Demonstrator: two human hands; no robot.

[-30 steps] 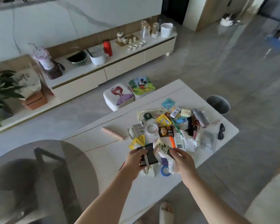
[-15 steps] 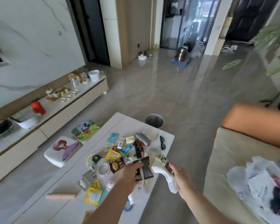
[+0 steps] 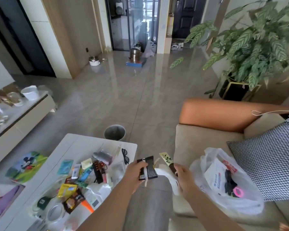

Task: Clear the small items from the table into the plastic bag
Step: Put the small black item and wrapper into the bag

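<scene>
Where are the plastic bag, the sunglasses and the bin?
Plastic bag (image 3: 250, 203): head view, on its clear front wall, on the sofa.
Sunglasses (image 3: 125, 155): head view, on the dark lenses, near the table's far edge.
Bin (image 3: 114, 132): head view, on its dark inside, beyond the table.

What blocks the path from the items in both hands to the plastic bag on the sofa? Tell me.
Nothing visible. The left hand grips black items, the right hand a white item; only open air separates them from the plastic bag on the sofa.
</scene>
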